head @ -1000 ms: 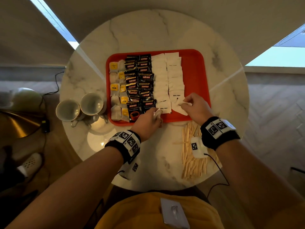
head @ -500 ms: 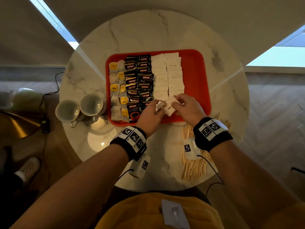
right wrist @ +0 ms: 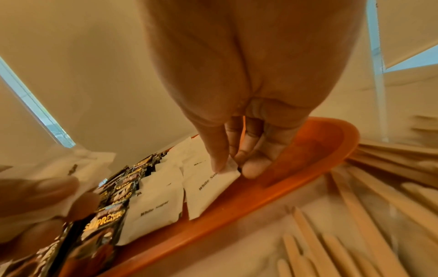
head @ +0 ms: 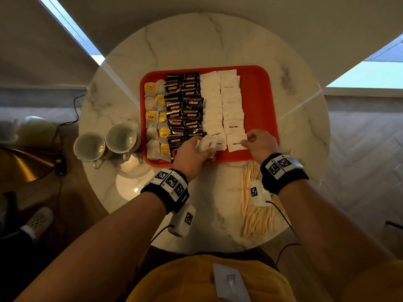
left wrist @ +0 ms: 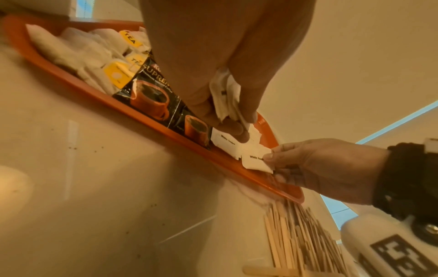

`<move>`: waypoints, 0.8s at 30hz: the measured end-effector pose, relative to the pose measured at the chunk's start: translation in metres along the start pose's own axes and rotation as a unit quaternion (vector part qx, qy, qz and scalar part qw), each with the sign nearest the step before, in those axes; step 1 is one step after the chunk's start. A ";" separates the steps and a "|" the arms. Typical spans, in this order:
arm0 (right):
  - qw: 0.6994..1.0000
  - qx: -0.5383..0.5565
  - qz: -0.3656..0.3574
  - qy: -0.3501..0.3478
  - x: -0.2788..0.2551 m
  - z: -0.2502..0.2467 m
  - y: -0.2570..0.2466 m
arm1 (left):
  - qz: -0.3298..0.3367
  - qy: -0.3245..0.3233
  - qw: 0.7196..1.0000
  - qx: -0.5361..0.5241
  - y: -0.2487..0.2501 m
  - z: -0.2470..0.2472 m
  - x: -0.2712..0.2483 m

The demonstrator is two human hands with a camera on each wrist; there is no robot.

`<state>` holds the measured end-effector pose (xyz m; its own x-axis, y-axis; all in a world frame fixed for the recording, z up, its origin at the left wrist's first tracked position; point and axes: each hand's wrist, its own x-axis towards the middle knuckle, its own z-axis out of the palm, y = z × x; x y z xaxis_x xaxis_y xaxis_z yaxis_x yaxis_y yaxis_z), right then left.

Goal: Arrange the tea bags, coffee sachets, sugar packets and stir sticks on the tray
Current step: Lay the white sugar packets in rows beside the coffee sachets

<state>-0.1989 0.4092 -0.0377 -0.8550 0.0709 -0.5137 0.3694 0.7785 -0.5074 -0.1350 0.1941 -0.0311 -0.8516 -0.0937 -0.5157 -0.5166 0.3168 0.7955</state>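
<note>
Because the stir sticks (head: 256, 216) lie in a loose heap on the marble table (head: 196, 214) nearest the person, off the tray, they look like the last group waiting to be arranged, kept close by for an easy reach. Just beyond them, at the tray's (head: 261, 110) near edge, both hands work on the sugar. The left hand (head: 193, 152) has its fingers curled round a small crumpled bunch of spare sugar packets (left wrist: 225, 97), apparently a reserve to feed from, while one fingertip presses on the nearest packet of the left sugar column (head: 218, 143), probably to keep it from sliding. The right hand (head: 259, 144) pinches the corner of a single White Sugar packet (right wrist: 211, 189) between thumb and forefinger, a narrow grip, and holds it low at the near end of the right sugar column (head: 232, 105), so that it overlaps its neighbour like a shingle. Farther in, the sugar packets run in two overlapping white columns away from the person; to their left stand two columns of black coffee sachets (head: 184, 107), and beyond those the tea bags (head: 156, 118) with yellow tags along the tray's left side. The bare strip on the tray's right side is likely kept for the sticks. Two cups (head: 104, 143) sit on the table left of the tray.
</note>
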 end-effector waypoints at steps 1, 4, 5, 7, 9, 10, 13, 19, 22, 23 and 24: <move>1.000 0.010 0.002 0.007 0.000 0.000 -0.001 | -0.003 -0.003 1.000 -0.012 -0.001 0.000 0.000; 0.999 0.006 0.016 0.035 -0.002 0.000 -0.001 | -0.015 -0.019 0.997 -0.073 0.002 -0.003 -0.003; 0.998 -0.016 0.013 0.051 -0.002 0.000 -0.001 | -0.020 -0.025 0.995 -0.094 0.003 -0.004 -0.004; 0.996 -0.037 -0.018 0.081 -0.005 -0.002 -0.004 | -0.024 -0.031 0.994 -0.104 0.006 -0.006 -0.005; 0.995 0.016 -0.072 0.062 -0.013 -0.004 -0.013 | -0.021 -0.031 0.997 -0.071 0.005 -0.006 -0.004; 0.993 0.058 -0.098 0.025 -0.019 -0.005 -0.020 | -0.020 -0.032 0.998 -0.051 0.004 -0.006 -0.003; 0.979 0.106 -0.154 -0.081 -0.030 -0.002 -0.038 | -0.014 -0.048 0.998 -0.027 0.003 -0.003 -0.003; 0.984 0.081 -0.143 -0.062 -0.020 0.006 -0.032 | -0.026 0.003 0.999 -0.018 0.000 -0.007 -0.004; 0.990 0.092 -0.093 -0.043 -0.016 0.006 -0.016 | -0.011 0.053 0.998 -0.021 -0.002 -0.014 -0.005; 0.992 0.089 -0.076 -0.042 -0.015 0.008 -0.012 | -0.009 0.065 0.998 -0.026 -0.002 -0.016 -0.006; 0.994 0.083 -0.061 -0.043 -0.014 0.010 -0.008 | -0.010 0.074 0.997 -0.033 -0.002 -0.018 -0.007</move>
<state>-0.1864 0.3955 -0.0332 -0.8656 -0.0765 -0.4949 0.3258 0.6645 -0.6725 -0.1293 0.1768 -0.0235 -0.8426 -0.2387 -0.4827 -0.5337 0.2510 0.8075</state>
